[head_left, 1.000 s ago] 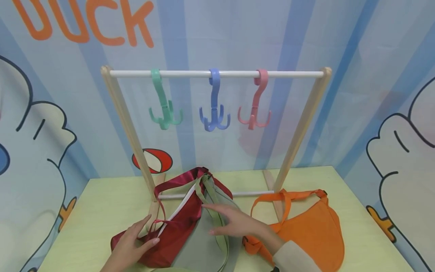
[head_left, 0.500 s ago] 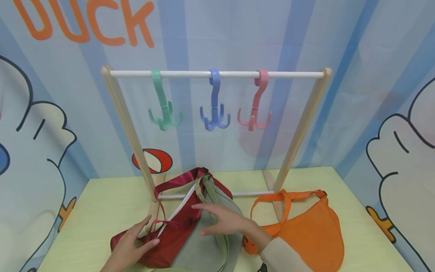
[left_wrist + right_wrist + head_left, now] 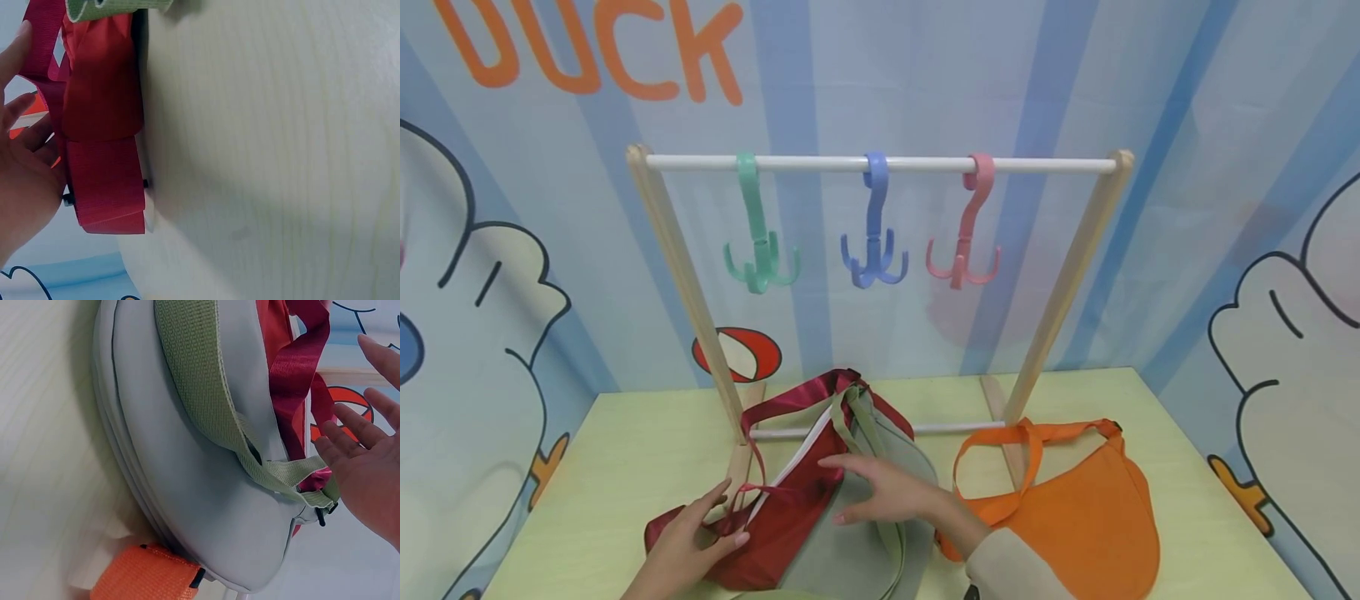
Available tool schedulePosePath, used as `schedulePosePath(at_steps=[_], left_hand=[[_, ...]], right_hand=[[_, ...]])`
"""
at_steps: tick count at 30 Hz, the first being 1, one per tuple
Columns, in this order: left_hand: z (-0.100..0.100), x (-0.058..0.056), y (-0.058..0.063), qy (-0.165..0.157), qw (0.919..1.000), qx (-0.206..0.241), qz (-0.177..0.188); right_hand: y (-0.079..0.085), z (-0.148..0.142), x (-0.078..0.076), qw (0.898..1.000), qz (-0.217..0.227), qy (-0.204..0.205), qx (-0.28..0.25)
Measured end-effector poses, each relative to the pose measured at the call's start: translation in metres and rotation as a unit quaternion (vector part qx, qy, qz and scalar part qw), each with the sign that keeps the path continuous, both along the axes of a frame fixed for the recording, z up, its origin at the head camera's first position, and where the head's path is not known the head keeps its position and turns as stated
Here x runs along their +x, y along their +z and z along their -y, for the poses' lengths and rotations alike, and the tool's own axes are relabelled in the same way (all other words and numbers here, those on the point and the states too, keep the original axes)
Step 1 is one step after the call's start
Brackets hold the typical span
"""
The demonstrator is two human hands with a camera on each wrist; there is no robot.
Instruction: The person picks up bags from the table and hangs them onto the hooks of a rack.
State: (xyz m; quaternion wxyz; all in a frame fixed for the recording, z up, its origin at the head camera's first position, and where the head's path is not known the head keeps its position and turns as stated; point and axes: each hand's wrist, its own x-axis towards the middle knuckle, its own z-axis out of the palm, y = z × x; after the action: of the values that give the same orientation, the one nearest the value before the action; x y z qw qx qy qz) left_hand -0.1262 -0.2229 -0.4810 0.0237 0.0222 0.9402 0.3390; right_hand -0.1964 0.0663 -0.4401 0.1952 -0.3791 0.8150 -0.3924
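Note:
A dark red bag (image 3: 775,546) with a white zip edge and a shiny red strap (image 3: 790,398) lies at the middle left in the head view. Over its right side leans a grey-green bag (image 3: 823,562) with a woven green strap (image 3: 200,381). My left hand (image 3: 685,546) is at the red bag's left end, fingers spread and loosely bent; in the left wrist view it lies beside the red strap (image 3: 103,181). Fingers extended and apart, my right hand (image 3: 887,492) is over the two bags. The right wrist view shows its palm empty.
An orange bag (image 3: 1082,517) lies on the table (image 3: 647,442) at the right. Behind stands a wooden rack with a white rail (image 3: 925,164), from which green (image 3: 762,258), blue (image 3: 874,258) and pink (image 3: 960,258) hooks hang. A printed cloth (image 3: 910,83) backs the table.
My right hand has moved left and slightly down over the bags, its fingers still extended. The green hook has swung a little. My left hand and the bags have stayed nearly still.

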Motion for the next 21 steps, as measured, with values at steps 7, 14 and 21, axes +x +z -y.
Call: schedulePosePath(at_steps=[7, 14, 21], left_hand=[[0.001, -0.002, -0.003, 0.003, 1.0, 0.001, -0.005], [0.002, -0.002, -0.004, 0.001, 1.0, -0.006, 0.001], [0.0, -0.002, -0.002, 0.005, 1.0, -0.005, 0.001]], right_hand=[[-0.001, 0.004, -0.001, 1.0, -0.005, 0.004, -0.001], [-0.004, 0.01, -0.002, 1.0, -0.009, 0.005, -0.007], [-0.007, 0.02, -0.004, 1.0, -0.012, 0.009, -0.021]])
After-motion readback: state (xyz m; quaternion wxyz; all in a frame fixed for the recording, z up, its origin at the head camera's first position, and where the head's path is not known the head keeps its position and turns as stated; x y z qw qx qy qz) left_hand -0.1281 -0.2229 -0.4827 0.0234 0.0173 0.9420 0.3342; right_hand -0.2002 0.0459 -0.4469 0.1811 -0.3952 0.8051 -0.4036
